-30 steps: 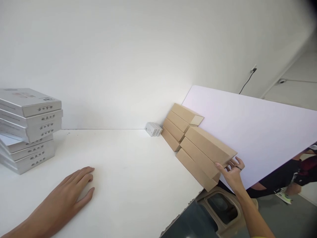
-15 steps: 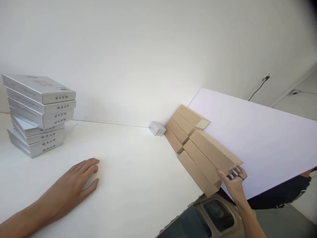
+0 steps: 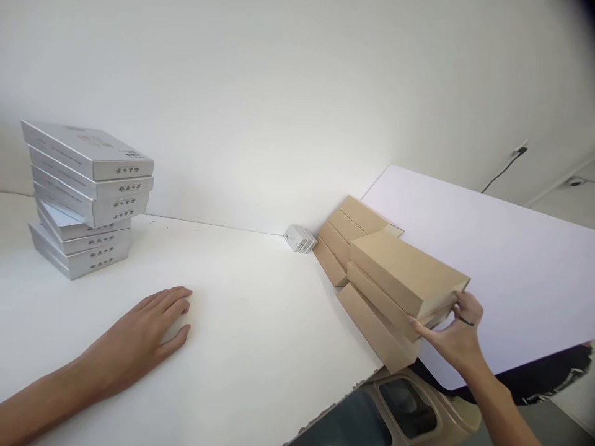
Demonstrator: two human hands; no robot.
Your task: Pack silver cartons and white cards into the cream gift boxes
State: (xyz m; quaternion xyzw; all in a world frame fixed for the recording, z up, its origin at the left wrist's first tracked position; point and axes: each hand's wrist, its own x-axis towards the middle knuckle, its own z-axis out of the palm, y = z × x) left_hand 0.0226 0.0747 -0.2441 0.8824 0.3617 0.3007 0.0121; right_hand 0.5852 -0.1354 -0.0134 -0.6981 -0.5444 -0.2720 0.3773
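My left hand [image 3: 144, 334] lies palm down on the white table [image 3: 242, 347], its fingers apart and holding nothing. At the right, my right hand [image 3: 458, 328] grips the near end of a brown cardboard box [image 3: 406, 266], thumb on the left and fingers on the right. That box is raised and tilted above the other brown boxes [image 3: 374, 322], which lie in rows along the table's right side. My right fingertips are partly hidden behind the box end. A stack of several white flat boxes [image 3: 111, 192] stands at the far left.
A few small white boxes [image 3: 300, 239] sit by the wall at the table's back. A pale panel [image 3: 488, 266] extends behind the brown boxes. A cable [image 3: 504, 168] hangs from a wall socket. Below the table's edge is a brown object with dark panes [image 3: 409, 406].
My right hand has lifted the near brown box up from the ones beside it. My left hand still rests on the table. The view has shifted slightly.
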